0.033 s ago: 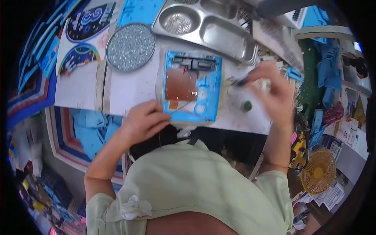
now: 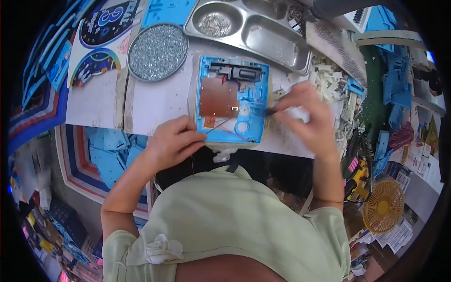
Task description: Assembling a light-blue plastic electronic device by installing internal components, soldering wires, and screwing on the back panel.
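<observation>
A blue plastic housing (image 2: 225, 137) lies on the white worktop with a brown circuit board (image 2: 218, 97) and a black part (image 2: 237, 72) inside. My left hand (image 2: 173, 141) is closed at the housing's lower left corner, fingertips pinching a thin wire (image 2: 217, 128) that slants up toward the board. At the housing's right edge, my right hand (image 2: 307, 113) pinches a small dark piece (image 2: 270, 112), too blurred to make out its kind. Its tip reaches the rim of the housing.
Small metal screws fill a round dish (image 2: 158, 51) at the upper left. A steel compartment tray (image 2: 275, 42) stands behind the housing. White scraps (image 2: 329, 82) heap at the right, near a yellow fan (image 2: 383, 207). Blue panels (image 2: 105, 157) lie in a striped bag at the left.
My right hand has moved left and slightly down, bringing the dark piece to the housing's edge. A small green round thing near that hand no longer shows. My left hand stays put.
</observation>
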Demonstrator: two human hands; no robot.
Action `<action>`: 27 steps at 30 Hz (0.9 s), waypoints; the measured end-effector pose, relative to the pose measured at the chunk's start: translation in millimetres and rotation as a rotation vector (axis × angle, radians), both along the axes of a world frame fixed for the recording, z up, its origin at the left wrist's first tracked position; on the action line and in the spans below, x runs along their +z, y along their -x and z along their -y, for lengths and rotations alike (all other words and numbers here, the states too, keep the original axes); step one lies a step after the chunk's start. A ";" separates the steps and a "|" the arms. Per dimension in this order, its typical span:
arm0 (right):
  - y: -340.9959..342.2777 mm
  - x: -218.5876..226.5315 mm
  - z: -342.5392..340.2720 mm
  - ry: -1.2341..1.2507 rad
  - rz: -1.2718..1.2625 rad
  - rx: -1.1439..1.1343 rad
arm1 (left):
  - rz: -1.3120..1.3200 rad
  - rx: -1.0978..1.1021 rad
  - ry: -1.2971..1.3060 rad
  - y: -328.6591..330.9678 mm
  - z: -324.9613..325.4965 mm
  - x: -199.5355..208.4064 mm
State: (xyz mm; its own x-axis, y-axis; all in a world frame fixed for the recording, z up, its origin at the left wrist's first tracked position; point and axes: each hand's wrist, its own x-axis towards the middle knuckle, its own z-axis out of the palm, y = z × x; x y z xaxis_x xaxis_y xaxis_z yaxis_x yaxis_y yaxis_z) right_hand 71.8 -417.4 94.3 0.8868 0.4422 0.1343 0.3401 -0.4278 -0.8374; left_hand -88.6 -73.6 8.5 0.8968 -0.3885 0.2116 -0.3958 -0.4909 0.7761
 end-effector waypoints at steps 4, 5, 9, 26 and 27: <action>45.6 -42.7 -39.4 0.215 0.165 0.448 | -0.013 -0.005 -0.009 -0.3 -0.9 -1.3; 47.2 -49.7 -46.2 0.237 0.223 0.488 | -0.016 0.006 -0.005 0.9 -0.7 -1.3; 53.1 -63.9 -57.9 0.223 0.377 0.456 | -0.013 0.032 0.006 4.1 1.3 -2.2; 10.2 -72.1 -0.1 0.369 0.384 0.014 | -0.047 -0.038 -0.123 0.0 2.1 12.7; 4.2 -75.4 3.6 0.529 0.429 0.006 | -0.075 -0.060 -0.148 -3.4 1.3 18.9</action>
